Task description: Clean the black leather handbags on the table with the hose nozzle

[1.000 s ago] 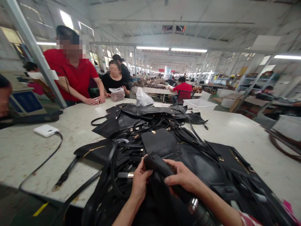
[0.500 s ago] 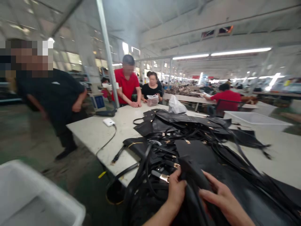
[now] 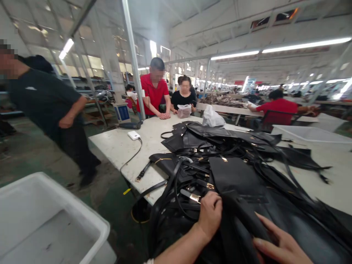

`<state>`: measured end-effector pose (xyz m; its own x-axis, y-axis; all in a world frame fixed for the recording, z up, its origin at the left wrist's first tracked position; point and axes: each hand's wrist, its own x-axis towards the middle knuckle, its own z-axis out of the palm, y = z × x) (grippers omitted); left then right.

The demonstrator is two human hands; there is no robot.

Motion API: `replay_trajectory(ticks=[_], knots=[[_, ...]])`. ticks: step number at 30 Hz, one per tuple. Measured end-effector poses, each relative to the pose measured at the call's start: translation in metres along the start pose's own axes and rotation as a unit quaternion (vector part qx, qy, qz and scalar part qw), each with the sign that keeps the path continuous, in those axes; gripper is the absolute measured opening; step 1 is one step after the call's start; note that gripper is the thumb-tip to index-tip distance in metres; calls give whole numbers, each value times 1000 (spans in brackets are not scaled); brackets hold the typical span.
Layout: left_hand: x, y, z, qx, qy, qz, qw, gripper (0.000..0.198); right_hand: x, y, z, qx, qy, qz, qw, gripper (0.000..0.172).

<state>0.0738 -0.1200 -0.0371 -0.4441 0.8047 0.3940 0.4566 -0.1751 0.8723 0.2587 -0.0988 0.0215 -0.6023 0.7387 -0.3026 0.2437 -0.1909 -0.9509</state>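
A heap of black leather bags and straps (image 3: 236, 161) covers the near part of a white worktable (image 3: 118, 146). My left hand (image 3: 209, 214) is closed round the end of a rolled black strap handle (image 3: 242, 214) that lies on the heap. My right hand (image 3: 280, 244) rests on the same handle lower down, fingers stretched along it, at the bottom edge of the view. A gold buckle (image 3: 194, 198) shows just left of my left hand.
A white plastic bin (image 3: 49, 223) stands on the floor at lower left. A person in black (image 3: 49, 106) walks past on the left. Two people (image 3: 165, 91) lean on the table's far end. A white charger with cable (image 3: 134, 135) and a plastic bag (image 3: 211, 118) lie there.
The view has swung left, bringing the white bin and the walking person into sight. My hands stay on the black handle; my right hand has slid lower along it.
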Motion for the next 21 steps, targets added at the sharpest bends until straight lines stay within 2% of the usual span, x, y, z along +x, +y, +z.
replay_trajectory(ticks=[3,6,11,14,18,21], knots=[[11,-3,4,-48,29,-76,996,10,1,-15,6,21,-23,4,1000,80],[23,-13,10,-93,11,-97,991,17,11,-18,4,41,-24,5,999,77],[33,-21,11,-147,-20,-154,977,31,26,-22,-2,81,39,-58,994,67],[33,-20,9,-161,-15,-172,972,34,18,-23,-3,96,66,-81,990,68],[33,-20,10,-178,-19,-178,968,32,-2,-13,0,121,19,-58,991,69],[34,-19,12,-195,-28,-193,961,35,-2,-3,10,135,10,-37,990,70]])
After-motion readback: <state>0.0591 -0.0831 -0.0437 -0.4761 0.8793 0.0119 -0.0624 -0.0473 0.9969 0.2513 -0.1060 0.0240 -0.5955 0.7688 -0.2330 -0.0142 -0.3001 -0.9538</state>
